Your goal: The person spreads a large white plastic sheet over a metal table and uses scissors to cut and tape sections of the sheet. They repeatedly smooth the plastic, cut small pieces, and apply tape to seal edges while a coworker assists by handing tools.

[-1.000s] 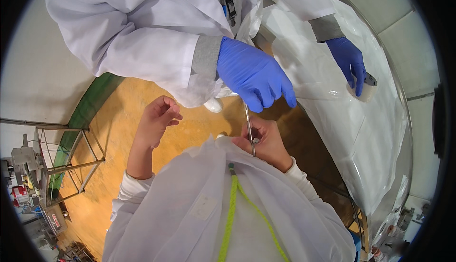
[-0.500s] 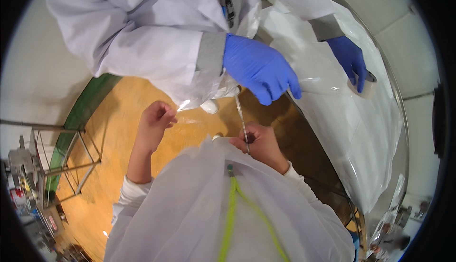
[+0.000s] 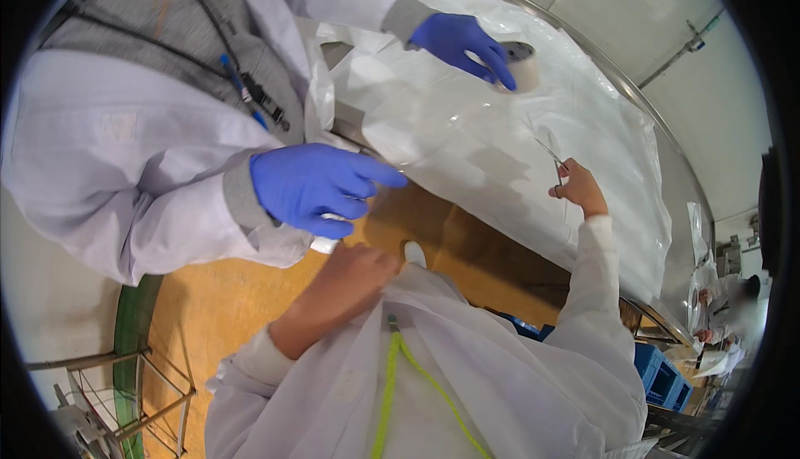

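Note:
My right hand (image 3: 581, 190) is closed around the finger loops of a pair of metal scissors (image 3: 546, 149). Their blades point away from me, over the white plastic sheet (image 3: 492, 167) on the table at the right. In front of my body, my left hand (image 3: 358, 271) has its fingers curled in. What it holds, if anything, is hidden. A small white piece (image 3: 324, 245) shows just beyond it, under a co-worker's blue-gloved hand (image 3: 308, 188). The co-worker's other gloved hand (image 3: 462, 42) touches a roll of tape (image 3: 523, 74) on the sheet.
The co-worker, in a white coat (image 3: 167, 201), stands close at the left and far side. A metal rack (image 3: 158, 392) is at the lower left. Blue crates (image 3: 662, 376) stand at the lower right, near another person (image 3: 733, 309) farther off.
My right hand has carried the scissors from in front of me to above the table. My left hand has moved right and closer to my body. The view has swung to the right.

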